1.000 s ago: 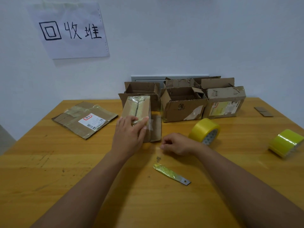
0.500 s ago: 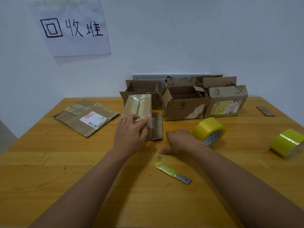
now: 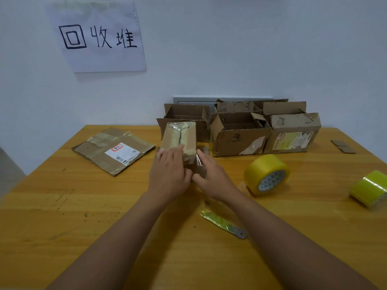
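A small cardboard box (image 3: 180,136), sealed along its top with clear tape, stands at the middle of the wooden table (image 3: 62,216). My left hand (image 3: 169,174) lies over its near end, fingers curled onto the top. My right hand (image 3: 212,176) grips the box's near right side, where a loose flap with tape sticks out between thumb and fingers. A utility blade wrapped in yellowish tape (image 3: 222,223) lies on the table just right of my right forearm.
A yellow tape roll (image 3: 267,174) lies right of my hands and a second tape roll (image 3: 370,189) sits at the right edge. A flattened labelled carton (image 3: 113,150) lies to the left. Several opened cartons (image 3: 238,135) line the back wall. A cardboard scrap (image 3: 343,146) lies far right.
My right hand left the table near the blade and moved up and left to the box's right side. My left hand stayed on the box.
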Demonstrator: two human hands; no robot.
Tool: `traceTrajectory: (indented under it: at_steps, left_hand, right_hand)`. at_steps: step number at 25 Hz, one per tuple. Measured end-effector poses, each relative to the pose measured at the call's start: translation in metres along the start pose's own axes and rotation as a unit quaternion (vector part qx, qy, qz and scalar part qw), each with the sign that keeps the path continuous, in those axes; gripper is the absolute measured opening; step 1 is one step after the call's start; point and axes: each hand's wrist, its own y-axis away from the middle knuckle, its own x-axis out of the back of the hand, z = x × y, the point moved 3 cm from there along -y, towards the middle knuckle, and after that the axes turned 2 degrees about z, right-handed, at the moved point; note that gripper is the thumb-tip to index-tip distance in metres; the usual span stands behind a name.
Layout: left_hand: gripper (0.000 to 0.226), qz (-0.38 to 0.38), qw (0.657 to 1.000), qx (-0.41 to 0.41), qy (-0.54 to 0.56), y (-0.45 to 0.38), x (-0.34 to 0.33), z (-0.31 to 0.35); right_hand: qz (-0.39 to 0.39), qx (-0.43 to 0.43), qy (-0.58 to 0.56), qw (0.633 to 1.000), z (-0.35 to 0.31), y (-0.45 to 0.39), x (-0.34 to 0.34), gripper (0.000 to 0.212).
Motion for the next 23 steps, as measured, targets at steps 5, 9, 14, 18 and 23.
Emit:
traceTrajectory:
  at_steps: [5,9,14,18,23]
  left_hand:
    - [0.051,-0.015,0.999,0.017,0.037,0.003,0.005,-0.018]
    - [0.060,-0.035,0.960,0.123,0.248,0.011,0.008,-0.019]
    - [0.078,0.036,0.858,0.212,0.466,0.023,0.008,-0.028]
    - [0.088,0.012,0.844,0.229,0.484,0.031,-0.004,-0.033]
    - [0.090,-0.006,0.834,0.229,0.502,0.031,-0.005,-0.030]
  right_hand:
    - [0.014,-0.009,-0.028,0.999,0.003,-0.001,-0.006,0.076]
    - [0.005,-0.011,-0.048,0.999,0.006,0.000,-0.015,0.078]
    - [0.028,-0.016,-0.101,0.994,0.007,-0.001,-0.020,0.076]
    - [0.036,-0.036,-0.133,0.990,0.012,-0.001,-0.025,0.080]
    - [0.035,-0.049,-0.144,0.988,0.016,0.000,-0.030,0.084]
